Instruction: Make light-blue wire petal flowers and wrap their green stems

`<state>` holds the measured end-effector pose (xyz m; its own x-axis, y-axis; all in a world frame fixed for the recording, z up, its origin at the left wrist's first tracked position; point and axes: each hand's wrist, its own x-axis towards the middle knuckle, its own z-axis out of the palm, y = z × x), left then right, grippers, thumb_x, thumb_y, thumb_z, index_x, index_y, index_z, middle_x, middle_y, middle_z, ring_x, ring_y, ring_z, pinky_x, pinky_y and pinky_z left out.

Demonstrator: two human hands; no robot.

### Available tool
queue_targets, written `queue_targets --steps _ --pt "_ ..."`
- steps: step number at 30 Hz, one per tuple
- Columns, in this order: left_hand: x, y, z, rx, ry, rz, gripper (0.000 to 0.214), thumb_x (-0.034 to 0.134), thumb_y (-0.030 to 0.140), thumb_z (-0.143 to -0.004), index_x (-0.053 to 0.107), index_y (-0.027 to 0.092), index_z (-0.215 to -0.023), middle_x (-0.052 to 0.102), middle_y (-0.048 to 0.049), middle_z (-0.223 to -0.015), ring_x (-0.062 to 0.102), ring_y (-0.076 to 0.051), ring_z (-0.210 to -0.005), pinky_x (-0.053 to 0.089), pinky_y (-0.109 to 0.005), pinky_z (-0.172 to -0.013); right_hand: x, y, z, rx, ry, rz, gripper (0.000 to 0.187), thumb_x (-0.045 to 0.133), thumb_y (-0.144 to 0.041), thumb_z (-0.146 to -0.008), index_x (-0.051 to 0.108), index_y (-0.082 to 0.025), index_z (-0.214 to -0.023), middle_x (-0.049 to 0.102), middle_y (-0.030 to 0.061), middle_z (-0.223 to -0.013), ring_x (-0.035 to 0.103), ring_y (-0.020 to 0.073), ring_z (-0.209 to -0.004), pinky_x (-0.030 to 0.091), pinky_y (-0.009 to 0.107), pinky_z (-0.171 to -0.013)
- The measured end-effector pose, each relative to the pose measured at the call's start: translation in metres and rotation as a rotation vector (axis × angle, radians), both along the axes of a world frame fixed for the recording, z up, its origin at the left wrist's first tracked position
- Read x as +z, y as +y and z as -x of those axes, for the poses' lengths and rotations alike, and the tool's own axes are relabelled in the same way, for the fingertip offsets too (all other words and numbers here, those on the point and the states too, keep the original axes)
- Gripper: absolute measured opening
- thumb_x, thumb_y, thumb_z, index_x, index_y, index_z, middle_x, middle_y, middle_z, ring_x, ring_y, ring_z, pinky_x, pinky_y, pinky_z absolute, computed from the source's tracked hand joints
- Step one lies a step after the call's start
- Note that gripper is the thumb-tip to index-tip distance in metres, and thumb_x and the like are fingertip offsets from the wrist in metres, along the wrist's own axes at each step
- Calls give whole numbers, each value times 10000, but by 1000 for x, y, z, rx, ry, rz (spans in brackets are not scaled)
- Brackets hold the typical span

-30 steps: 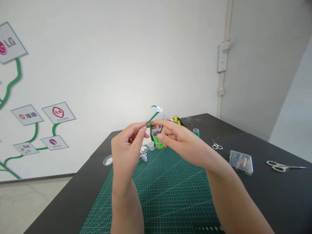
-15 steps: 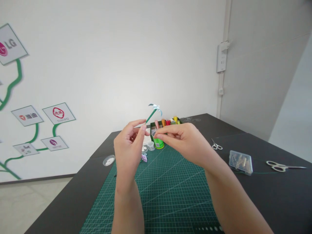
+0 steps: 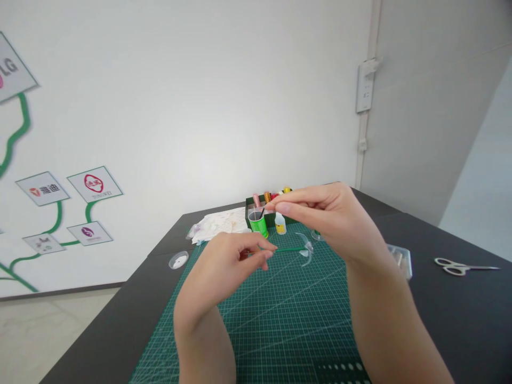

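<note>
My left hand (image 3: 228, 274) pinches a thin green-wrapped flower stem (image 3: 291, 249) that lies level above the cutting mat (image 3: 280, 314). At its right end spread pale, slightly see-through petals (image 3: 306, 249), just left of my right wrist. My right hand (image 3: 326, 216) is raised higher, thumb and fingertips pressed together in a pinch. What those fingertips hold, if anything, is too small to see. Behind them stand a green cup (image 3: 258, 224) with a dark stick in it and a small white bottle (image 3: 280, 223) with a yellow label.
A dark box (image 3: 249, 202) with thread spools stands at the back beside white paper (image 3: 220, 223). On the left is a small round dish (image 3: 178, 260). Scissors (image 3: 460, 266) and a clear plastic box (image 3: 402, 260), partly behind my right arm, lie on the right.
The flower stem has turned from pointing up to lying level, petals now to the right. My left hand has lowered and rotated; my right hand has risen and moved right.
</note>
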<state>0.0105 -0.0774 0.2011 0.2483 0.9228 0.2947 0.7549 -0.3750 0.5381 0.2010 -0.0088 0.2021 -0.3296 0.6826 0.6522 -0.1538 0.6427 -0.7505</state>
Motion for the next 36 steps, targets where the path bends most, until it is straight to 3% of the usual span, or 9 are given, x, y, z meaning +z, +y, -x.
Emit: queue_targets --steps 6,13,19,24,29,36 --pt "2 -12 0 -3 9 -62 201 573 240 -913 768 259 -871 742 4 -704 625 -148 -593 424 -247 -540 -3 18 12 29 43 45 171 720 -352 -852 823 -237 -926 792 58 -979 711 236 -923 571 374 -784" --pt "4 -16 -1 22 -102 -141 160 611 290 -913 748 239 -847 731 0 -676 527 -113 -486 388 -237 -467 -9 39 18 85 -39 94 175 719 -362 -846 816 -263 -953 787 52 -1030 703 232 -1027 540 401 -923" --pt "4 -15 0 139 -302 -376 135 627 282 -910 739 218 -873 728 -15 -688 595 -118 -540 423 -221 -468 -11 41 22 65 -183 37 167 705 -351 -850 822 -235 -874 778 44 -891 676 194 -820 519 318 -698" --pt "4 -11 0 269 -366 -522 127 670 290 -893 724 235 -994 713 23 -652 508 -80 -441 376 -201 -408 -7 33 18 71 -346 -55 200 680 -359 -864 820 -232 -796 682 -5 -653 523 121 -582 445 293 -602" --pt "3 -2 0 304 -351 -522 141 662 288 -895 734 233 -1003 724 12 -673 516 -86 -450 365 -205 -407 -7 26 8 132 -539 -77 261 617 -377 -902 823 -229 -844 605 -17 -606 367 93 -507 306 260 -478" --pt "0 6 1 281 -384 -465 174 648 322 -906 743 240 -1025 748 -4 -703 603 -113 -527 403 -210 -454 -9 22 -8 166 -561 -99 261 635 -405 -895 832 -233 -902 599 -4 -590 368 94 -497 268 240 -434"
